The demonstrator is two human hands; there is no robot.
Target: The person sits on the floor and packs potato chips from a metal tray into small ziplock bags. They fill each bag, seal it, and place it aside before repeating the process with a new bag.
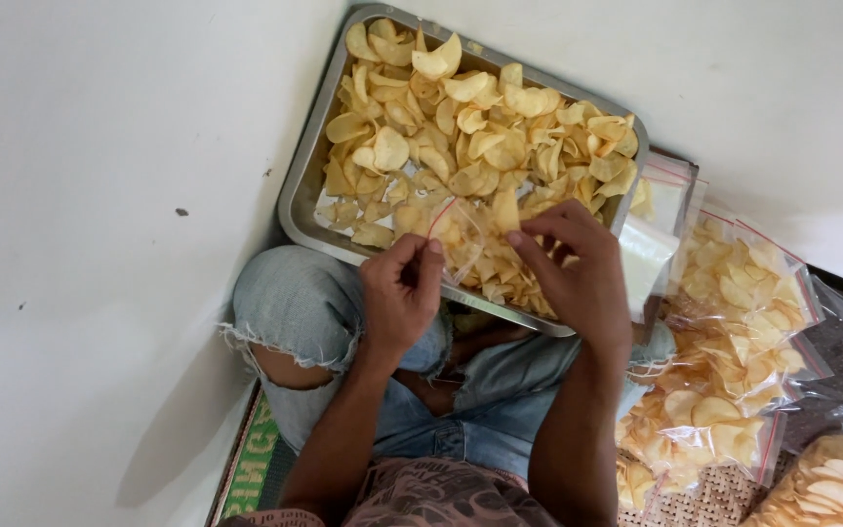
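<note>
The left hand (397,298) is pinching the near edge of a small clear bag (461,239), thumb and fingers pressed together on the plastic, and it is holding that bag over the front rim of the tray (297,200). The right hand (578,273) is reaching in from the other side, its fingertips (517,237) closing on a chip (505,210) right at the bag's mouth; that grip is pinched too, on the chip and the bag's far edge together, though exactly which is hard to tell. The bag is sitting between the two hands, with a red strip along its opening, and a few chips are already showing through it.

The tray is metal, rectangular, heaped with pale yellow chips (461,137), and it is resting against the person's knees (295,303), in torn light jeans. A white wall is rising behind it. To the right, a stack of empty bags (661,220) is lying just beside the tray, and filled bags (739,293) are piling up beyond them on a woven mat (704,503).
</note>
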